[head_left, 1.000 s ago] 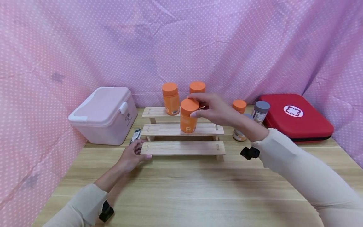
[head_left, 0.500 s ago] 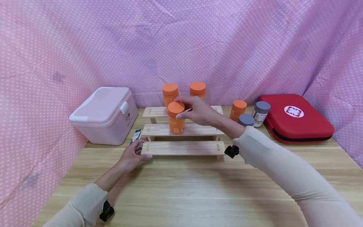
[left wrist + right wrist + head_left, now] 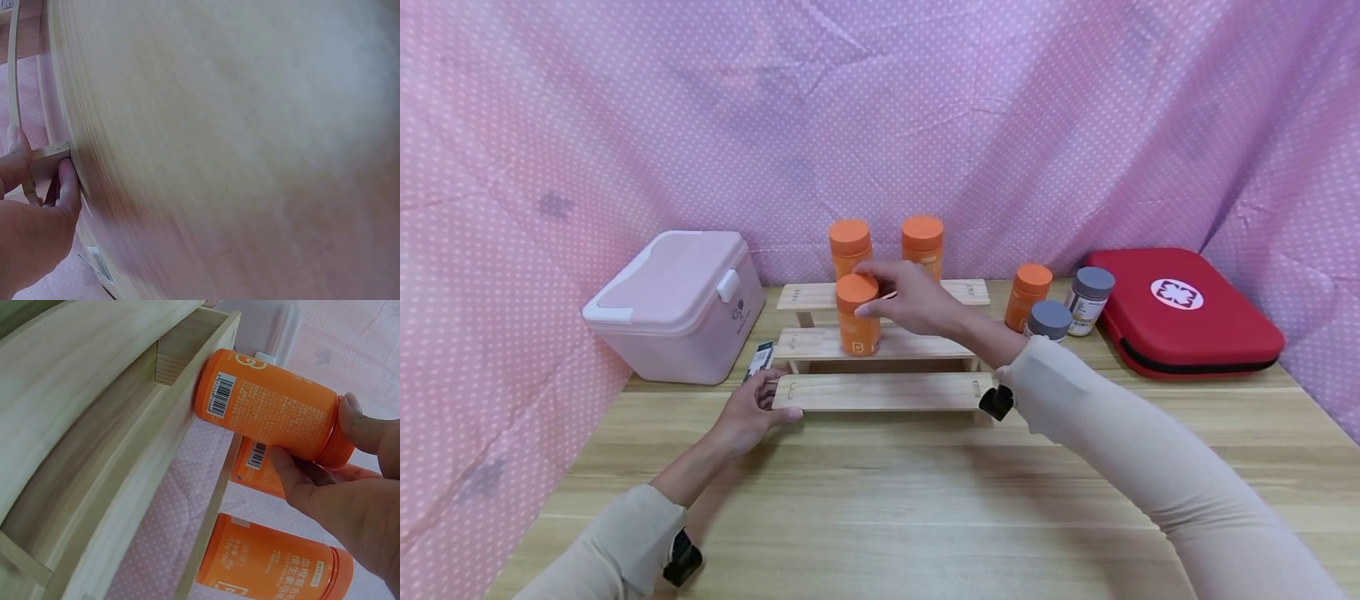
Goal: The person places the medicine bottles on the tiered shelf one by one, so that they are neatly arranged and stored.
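Observation:
My right hand (image 3: 917, 300) pinches an orange pill bottle (image 3: 859, 329) near its cap, thumb on one side and fingers on the other. The bottle stands upright at the left part of the middle tier of a three-tier wooden rack (image 3: 887, 392). In the right wrist view, the base of this bottle (image 3: 262, 406) meets the tier's board, barcode facing the camera. Two matching bottles, one left (image 3: 850, 237) and one right (image 3: 922, 237), stand on the top tier. My left hand (image 3: 748, 417) grips the left end of the lowest tier, its thumb (image 3: 19, 144) on the board.
Right of the rack stand a smaller orange-capped bottle (image 3: 1028, 296) and two grey-capped bottles, one in front (image 3: 1049, 319) and one behind (image 3: 1090, 300). Beside them lies a red first-aid case (image 3: 1187, 317). A pale pink lidded box (image 3: 677, 308) sits at left, near a small printed packet (image 3: 760, 358).
My right hand has moved left with the orange pill bottle, from the centre of the middle tier toward its left end. My left hand has stayed on the rack.

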{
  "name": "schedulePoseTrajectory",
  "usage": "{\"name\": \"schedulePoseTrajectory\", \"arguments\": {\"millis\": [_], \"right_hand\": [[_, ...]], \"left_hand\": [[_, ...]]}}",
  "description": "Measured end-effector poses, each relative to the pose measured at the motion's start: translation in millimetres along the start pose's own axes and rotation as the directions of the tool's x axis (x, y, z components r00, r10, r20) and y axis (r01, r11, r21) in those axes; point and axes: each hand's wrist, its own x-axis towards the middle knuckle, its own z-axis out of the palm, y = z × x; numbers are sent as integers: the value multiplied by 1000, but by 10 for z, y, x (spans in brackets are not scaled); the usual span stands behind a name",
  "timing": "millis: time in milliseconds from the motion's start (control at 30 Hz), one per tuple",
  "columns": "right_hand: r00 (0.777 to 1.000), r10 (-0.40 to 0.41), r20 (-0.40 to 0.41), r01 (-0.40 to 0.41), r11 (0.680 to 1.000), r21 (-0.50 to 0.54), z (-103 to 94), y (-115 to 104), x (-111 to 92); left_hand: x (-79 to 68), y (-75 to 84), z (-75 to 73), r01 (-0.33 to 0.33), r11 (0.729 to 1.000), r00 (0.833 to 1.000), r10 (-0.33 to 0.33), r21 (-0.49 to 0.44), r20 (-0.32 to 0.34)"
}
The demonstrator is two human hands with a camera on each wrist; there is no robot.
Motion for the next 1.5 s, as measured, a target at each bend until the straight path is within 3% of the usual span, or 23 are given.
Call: {"name": "schedulePoseTrajectory", "arguments": {"millis": [667,1133,1500], "right_hand": [[1000,4,18,-4,1000,-7,32,-9,31],[999,36,15,-35,999,-15,36,-10,24],[1000,13,-10,-13,999,52,5,16,-39]], "left_hand": [[-3,28,-5,22,1000,1000,-22,3,6],[-9,23,10,-2,1000,1000,2,-21,2],[-13,18,12,-1,1000,1000,1,-8,-7]]}}
